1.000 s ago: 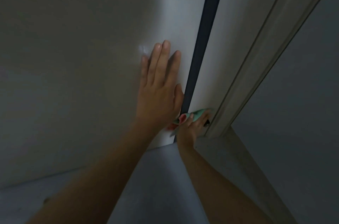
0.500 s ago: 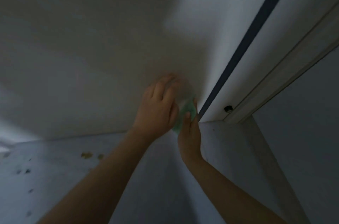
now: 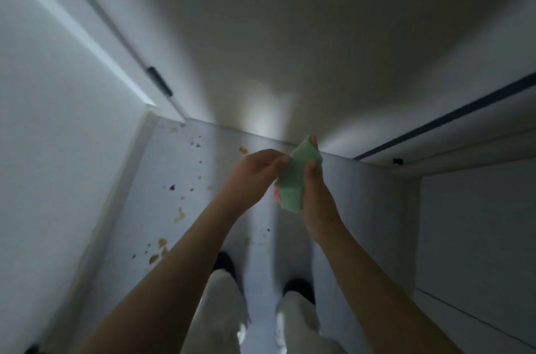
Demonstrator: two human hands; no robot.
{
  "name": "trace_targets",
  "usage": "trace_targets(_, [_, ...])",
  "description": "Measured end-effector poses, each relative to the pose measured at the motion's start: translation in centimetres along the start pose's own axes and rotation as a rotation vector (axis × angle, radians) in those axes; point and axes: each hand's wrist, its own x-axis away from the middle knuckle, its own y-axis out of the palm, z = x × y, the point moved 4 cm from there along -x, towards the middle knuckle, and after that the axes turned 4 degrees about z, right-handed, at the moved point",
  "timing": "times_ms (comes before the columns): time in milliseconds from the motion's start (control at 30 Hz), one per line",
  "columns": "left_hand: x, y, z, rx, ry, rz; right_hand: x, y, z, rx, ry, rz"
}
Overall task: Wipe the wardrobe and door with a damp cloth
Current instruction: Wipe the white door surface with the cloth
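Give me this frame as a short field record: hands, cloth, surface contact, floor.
left hand: fingers pinch the cloth's left edge
right hand: grips the cloth from the right, thumb and fingers curled round it
cloth: green with a pink patch, folded, held between both hands in the air
contact with wardrobe panel: none; cloth is off the surface
floor: pale, scattered with small yellowish and dark bits
person: standing, pale trousers, dark shoes

Both hands hold a folded green cloth [image 3: 293,179] above the speckled floor [image 3: 185,179]: right hand [image 3: 314,197] grips it, left hand [image 3: 255,171] pinches its edge.
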Motion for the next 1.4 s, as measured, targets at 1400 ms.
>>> trace_targets(1400, [93.4,-12.1,-19.9,0.663,-0.934,1.886,67.2,47.5,20.9,1.241,-0.495,-1.756])
